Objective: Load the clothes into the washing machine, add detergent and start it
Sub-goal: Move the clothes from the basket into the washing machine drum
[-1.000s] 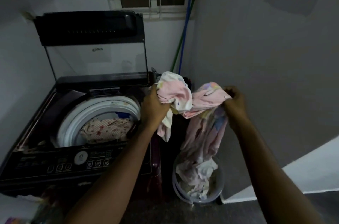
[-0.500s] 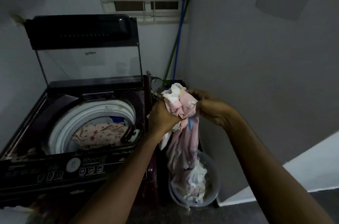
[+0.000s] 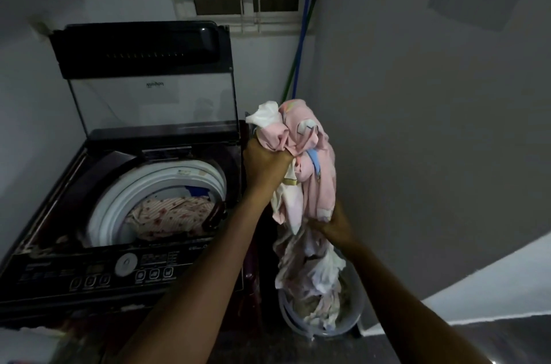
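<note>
— Risk here?
— Left hand (image 3: 267,167) grips the pink garment (image 3: 310,155) high, right hand (image 3: 334,224) holds it lower. Its tail trails in the bucket (image 3: 355,316), right of the washing machine (image 3: 98,172). It could snag, dragging others out.

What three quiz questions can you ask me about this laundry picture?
1. True or false: a patterned cloth lies in the washing machine drum.
2. Which hand grips the pink garment higher up? A) left hand B) right hand
3. Fill in: the garment's lower end hangs into a ____ on the floor.
Key: 1 true; 2 A; 3 bucket.
</note>
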A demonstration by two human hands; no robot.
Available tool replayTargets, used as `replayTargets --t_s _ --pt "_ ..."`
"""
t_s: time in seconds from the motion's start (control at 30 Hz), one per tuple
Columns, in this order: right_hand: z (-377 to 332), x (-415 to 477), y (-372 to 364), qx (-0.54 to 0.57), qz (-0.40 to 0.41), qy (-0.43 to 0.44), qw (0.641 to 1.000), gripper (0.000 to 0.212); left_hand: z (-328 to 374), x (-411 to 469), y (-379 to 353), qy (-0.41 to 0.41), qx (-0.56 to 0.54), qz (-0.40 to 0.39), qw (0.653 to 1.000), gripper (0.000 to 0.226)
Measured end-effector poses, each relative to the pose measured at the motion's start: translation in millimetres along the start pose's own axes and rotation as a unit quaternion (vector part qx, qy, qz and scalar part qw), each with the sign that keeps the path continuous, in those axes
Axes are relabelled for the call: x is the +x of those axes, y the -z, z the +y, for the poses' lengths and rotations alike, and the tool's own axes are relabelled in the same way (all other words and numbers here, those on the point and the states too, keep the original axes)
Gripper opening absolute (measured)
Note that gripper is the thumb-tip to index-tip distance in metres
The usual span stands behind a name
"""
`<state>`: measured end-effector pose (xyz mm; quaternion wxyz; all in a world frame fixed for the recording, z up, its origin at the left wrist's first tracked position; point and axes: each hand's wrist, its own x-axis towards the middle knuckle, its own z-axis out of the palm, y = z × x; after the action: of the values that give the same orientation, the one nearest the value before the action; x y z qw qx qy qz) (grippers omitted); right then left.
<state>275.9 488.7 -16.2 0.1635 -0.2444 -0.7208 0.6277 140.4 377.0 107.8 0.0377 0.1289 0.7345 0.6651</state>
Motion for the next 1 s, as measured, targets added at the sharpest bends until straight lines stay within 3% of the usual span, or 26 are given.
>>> replayTargets --t_s 0.1,0.3,0.4,0.53,0.6,0.7,0.77,0.83,1.0 --pt "1 11 2 -0.010 0.100 -0.017 0.995 0.030 0 4 13 0.002 0.017 0.013 1.000 0.070" --pt "-46 24 53 0.156 0.198 -0.010 0.968 0.019 -18 9 36 -0.069 0.225 0.018 0.972 0.044" --pt "-92 33 42 0.203 0.120 0.010 0.972 0.020 -19 -1 22 -0.062 0.265 -0.015 0.962 0.047" --pt "-134 29 13 0.089 -0.058 -0.027 0.994 0.050 -14 0 10 -0.096 0.189 -0.112 0.971 0.067" --pt "-141 25 15 0.070 -0.097 -0.041 0.992 0.054 -16 8 16 -0.092 0.150 -0.217 0.960 0.098" --pt "-145 20 19 0.111 -0.128 -0.062 0.984 0.056 -16 5 20 -0.086 0.256 -0.317 0.909 0.143" --pt "-149 17 16 0.138 -0.152 -0.066 0.977 0.055 -15 -5 14 -0.134 0.268 -0.247 0.921 0.140" --pt "-151 17 16 0.141 -0.159 -0.064 0.975 0.054 -18 -10 7 -0.159 0.199 -0.157 0.954 0.115" --pt "-139 18 24 0.220 -0.178 -0.031 0.959 0.072 -16 -12 1 -0.113 0.136 -0.056 0.983 0.077"
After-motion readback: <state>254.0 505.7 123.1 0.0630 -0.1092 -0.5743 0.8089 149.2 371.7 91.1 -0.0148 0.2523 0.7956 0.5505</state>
